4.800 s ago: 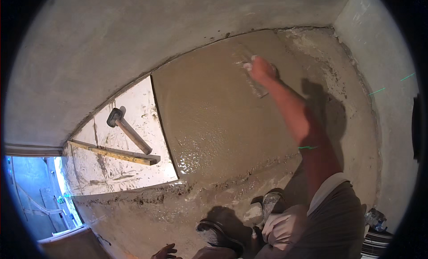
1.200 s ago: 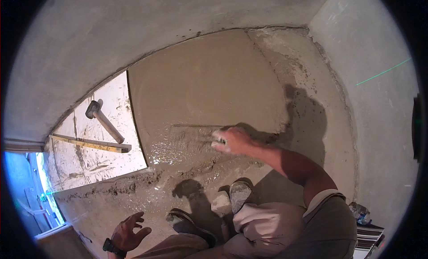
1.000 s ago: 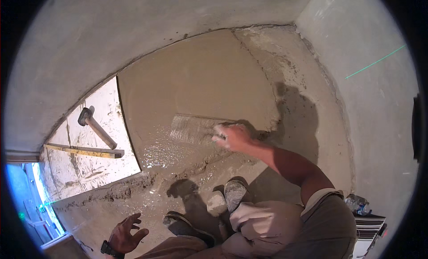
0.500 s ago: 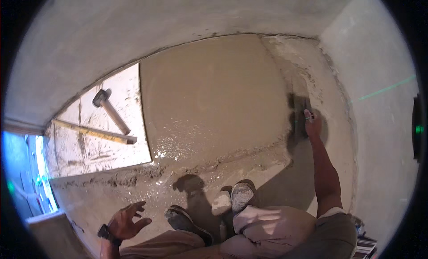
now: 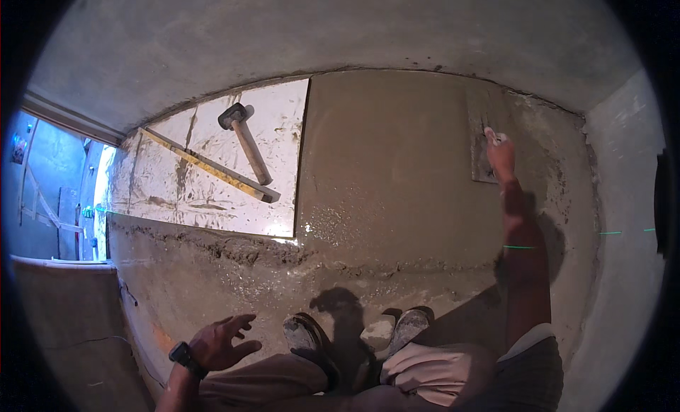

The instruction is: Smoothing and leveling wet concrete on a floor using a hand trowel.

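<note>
My right hand grips the handle of a flat rectangular trowel, whose blade lies on the right side of a smooth bed of wet mortar. The fingers wrap round the handle, which they mostly hide. My left hand, with a dark watch on its wrist, hovers at lower left above the floor. Its fingers are apart and it holds nothing.
Left of the mortar lie smeared white tiles. On them rest a mallet with a black head and a yellow level. A ragged mortar ridge runs along the near edge, before my shoes. Walls stand behind and right.
The view has swung, so tiles and mortar sit farther right in it. My right hand has pushed the trowel farther away across the mortar, toward the back wall. My left hand stays open.
</note>
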Available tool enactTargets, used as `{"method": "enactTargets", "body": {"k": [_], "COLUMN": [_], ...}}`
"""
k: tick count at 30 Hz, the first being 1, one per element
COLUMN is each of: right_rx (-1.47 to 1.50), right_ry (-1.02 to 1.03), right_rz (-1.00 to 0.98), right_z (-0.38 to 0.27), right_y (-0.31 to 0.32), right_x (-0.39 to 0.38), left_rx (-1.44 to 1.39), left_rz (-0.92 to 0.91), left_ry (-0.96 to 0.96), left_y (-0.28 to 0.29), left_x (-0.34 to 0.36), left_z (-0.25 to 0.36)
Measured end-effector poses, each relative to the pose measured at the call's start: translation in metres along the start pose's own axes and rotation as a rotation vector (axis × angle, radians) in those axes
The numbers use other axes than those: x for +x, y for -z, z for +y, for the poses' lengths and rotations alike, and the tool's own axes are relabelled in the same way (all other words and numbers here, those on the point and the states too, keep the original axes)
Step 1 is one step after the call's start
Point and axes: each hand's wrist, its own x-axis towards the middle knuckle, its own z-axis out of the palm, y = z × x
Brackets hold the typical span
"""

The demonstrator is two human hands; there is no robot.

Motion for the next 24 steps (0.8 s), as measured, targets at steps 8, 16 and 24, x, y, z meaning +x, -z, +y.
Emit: {"method": "enactTargets", "body": {"k": [8, 16, 24], "right_rx": [-0.023, -0.018, 0.056], "right_ry": [0.074, 0.377, 0.633], "right_rz": [-0.238, -0.341, -0.711], "right_z": [-0.127, -0.205, -0.197], "right_y": [-0.08, -0.13, -0.113], "right_x": [0.005, -0.002, -0.058], "left_rx": [-0.011, -0.109, -0.173], "left_rz": [0.04, 0.06, 0.061], "left_ry": [0.256, 0.284, 0.299], "left_y": [-0.032, -0.045, -0.051], "left_x": [-0.052, -0.061, -0.066], "left_z": [-0.021, -0.026, -0.038]}}
